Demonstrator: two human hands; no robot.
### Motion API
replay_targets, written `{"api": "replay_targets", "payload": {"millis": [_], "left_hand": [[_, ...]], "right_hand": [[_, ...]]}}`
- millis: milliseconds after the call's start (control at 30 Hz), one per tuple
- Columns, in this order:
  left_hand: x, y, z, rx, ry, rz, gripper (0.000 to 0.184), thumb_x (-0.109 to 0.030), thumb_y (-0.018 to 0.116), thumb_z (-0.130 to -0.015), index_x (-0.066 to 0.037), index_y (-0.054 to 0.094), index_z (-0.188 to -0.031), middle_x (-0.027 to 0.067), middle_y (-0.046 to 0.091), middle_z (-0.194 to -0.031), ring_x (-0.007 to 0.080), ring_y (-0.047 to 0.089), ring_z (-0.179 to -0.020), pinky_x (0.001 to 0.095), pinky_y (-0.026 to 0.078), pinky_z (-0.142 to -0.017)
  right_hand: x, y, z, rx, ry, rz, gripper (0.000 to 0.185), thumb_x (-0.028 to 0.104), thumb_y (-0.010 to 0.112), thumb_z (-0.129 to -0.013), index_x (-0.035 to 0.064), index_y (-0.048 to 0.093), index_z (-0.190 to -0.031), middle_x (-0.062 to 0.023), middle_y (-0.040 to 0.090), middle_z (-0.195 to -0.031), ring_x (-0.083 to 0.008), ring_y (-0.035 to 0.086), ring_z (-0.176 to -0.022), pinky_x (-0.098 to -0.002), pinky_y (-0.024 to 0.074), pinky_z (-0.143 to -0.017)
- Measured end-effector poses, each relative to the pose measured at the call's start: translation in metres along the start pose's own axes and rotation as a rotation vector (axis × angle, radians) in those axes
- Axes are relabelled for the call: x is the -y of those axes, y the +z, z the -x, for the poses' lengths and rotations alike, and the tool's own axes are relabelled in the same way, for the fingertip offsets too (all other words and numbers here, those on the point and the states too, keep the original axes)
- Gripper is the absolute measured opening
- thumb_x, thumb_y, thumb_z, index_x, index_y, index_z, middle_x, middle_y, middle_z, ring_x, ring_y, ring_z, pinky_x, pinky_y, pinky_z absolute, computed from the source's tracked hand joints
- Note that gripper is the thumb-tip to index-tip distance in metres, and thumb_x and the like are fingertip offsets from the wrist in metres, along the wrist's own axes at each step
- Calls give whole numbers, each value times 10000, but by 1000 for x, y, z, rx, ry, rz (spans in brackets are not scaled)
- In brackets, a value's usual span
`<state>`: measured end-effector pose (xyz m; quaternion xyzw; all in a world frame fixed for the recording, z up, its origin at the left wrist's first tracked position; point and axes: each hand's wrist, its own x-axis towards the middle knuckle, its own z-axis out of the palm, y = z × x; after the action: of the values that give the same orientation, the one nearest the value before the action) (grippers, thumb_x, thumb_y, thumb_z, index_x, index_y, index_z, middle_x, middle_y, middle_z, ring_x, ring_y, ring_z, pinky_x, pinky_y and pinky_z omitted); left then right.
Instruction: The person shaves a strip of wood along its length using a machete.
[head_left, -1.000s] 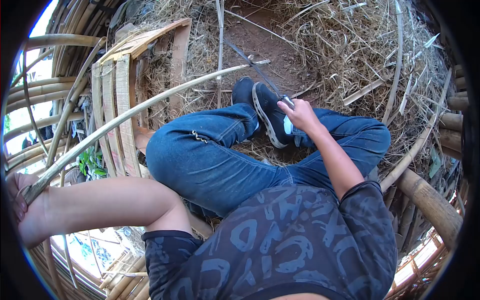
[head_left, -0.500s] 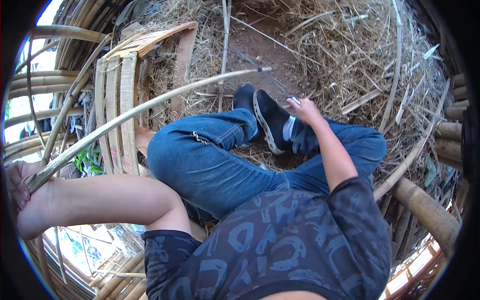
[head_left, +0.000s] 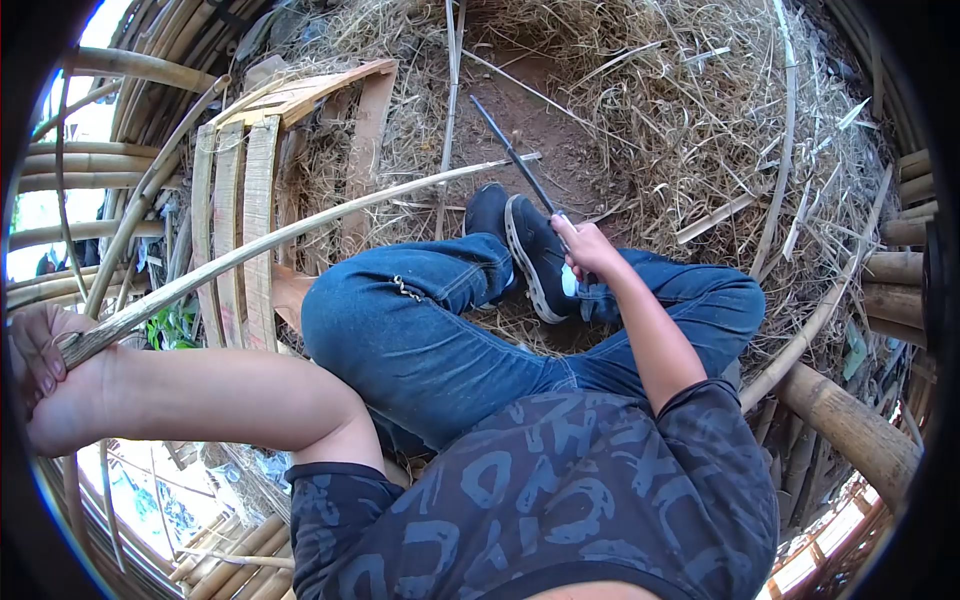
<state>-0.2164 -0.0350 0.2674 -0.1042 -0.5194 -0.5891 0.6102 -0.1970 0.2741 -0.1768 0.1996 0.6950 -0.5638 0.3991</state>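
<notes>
At the far left edge, my left hand [head_left: 48, 375] is wrapped round the thick end of a long, pale, slightly bent wooden stick [head_left: 270, 238]. The stick slants across above my bent knee, its thin tip near my shoes. My right hand [head_left: 588, 250] grips a knife [head_left: 522, 160] by its handle, which the fingers mostly hide. Long, narrow and dark, the blade points up and to the left. It passes close to the stick's tip; whether they touch I cannot tell. Just below the knife are my dark shoes [head_left: 545, 258].
A slatted wooden crate [head_left: 262, 170] stands at the left. Dry straw [head_left: 690, 120] covers much of the ground around a strip of bare soil [head_left: 545, 85]. Thick bamboo poles [head_left: 850, 425] lie at the right, and a bamboo fence [head_left: 100, 160] rises at the left.
My right hand has moved slightly down and left, nearer my body. The blade, blurred before, now shows sharply. The stick's tip has dropped a little, while my left hand stays almost in place.
</notes>
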Motion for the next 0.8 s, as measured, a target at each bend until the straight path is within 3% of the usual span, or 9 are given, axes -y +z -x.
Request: {"api": "replay_targets", "payload": {"millis": [133, 200, 300, 367, 433, 500, 533, 600, 800], "left_hand": [[2, -27, -16, 184, -17, 27, 503, -531, 345, -1008, -177, 380, -652, -68, 213, -508, 43, 194, -378, 175, 169, -324], [3, -35, -22, 245, -32, 37, 504, -531, 343, -1009, -179, 375, -650, -68, 212, -508, 43, 193, -378, 177, 167, -326], [3, -41, -25, 330, -60, 60, 506, -532, 339, -1010, -181, 369, -647, -67, 210, -507, 44, 192, -379, 181, 163, -329], [0, -40, -24, 388, -94, 75, 507, -533, 337, -1011, -183, 364, -645, -66, 209, -507, 44, 192, -379, 183, 161, -331], [-1, -28, -16, 376, -61, 18, 509, -533, 334, -1012, -186, 354, -640, -66, 208, -505, 46, 189, -377, 186, 157, -335], [1, 0, 0, -74, -28, -82, 514, -535, 340, -1010, -189, 338, -630, -70, 197, -507, 51, 172, -375, 193, 144, -338], [3, 5, 1, -114, -41, -64, 524, -544, 344, -1005, -189, 326, -619, -73, 186, -508, 52, 162, -372, 199, 139, -334], [6, -7, -13, 31, -11, -69, 486, -493, 371, -977, -182, 337, -604, -73, 199, -492, 53, 173, -357, 199, 157, -338], [6, -39, -38, 180, 8, -32, 386, -339, 451, -890, -158, 369, -560, -73, 238, -444, 56, 206, -312, 197, 209, -347]], "right_hand": [[14, 15, 25, -69, -101, 152, 596, 538, 541, -934, -1, 584, -683, -124, 594, -557, -226, 619, -477, -362, 497, -452], [17, 20, 34, -161, -453, 340, 577, 545, 561, -915, -10, 644, -783, -197, 649, -650, -346, 657, -613, -426, 533, -605], [28, 17, 38, -207, -513, 532, 586, 599, 567, -880, 26, 688, -895, -240, 674, -802, -424, 654, -799, -475, 517, -728], [-2, -1, 5, -262, -351, 623, 644, 665, 532, -860, 53, 707, -959, -228, 692, -915, -402, 663, -908, -471, 518, -765], [-60, -38, -53, -281, -103, 549, 642, 653, 535, -867, 48, 718, -975, -239, 690, -856, -413, 673, -839, -462, 519, -732], [-55, -44, -64, -378, -219, 595, 676, 651, 530, -873, 1, 710, -913, -250, 680, -791, -417, 674, -793, -466, 514, -711], [-48, -43, -59, -358, -211, 615, 701, 648, 531, -876, -34, 692, -879, -253, 666, -741, -398, 674, -723, -460, 513, -670], [-38, -44, -42, -255, -106, 556, 751, 647, 522, -893, -81, 623, -740, -193, 608, -580, -286, 625, -484, -405, 492, -498], [-29, -47, -45, 73, 139, 37, 729, 674, 476, -903, 14, 563, -605, -73, 559, -529, -179, 561, -426, -320, 459, -419]]}}
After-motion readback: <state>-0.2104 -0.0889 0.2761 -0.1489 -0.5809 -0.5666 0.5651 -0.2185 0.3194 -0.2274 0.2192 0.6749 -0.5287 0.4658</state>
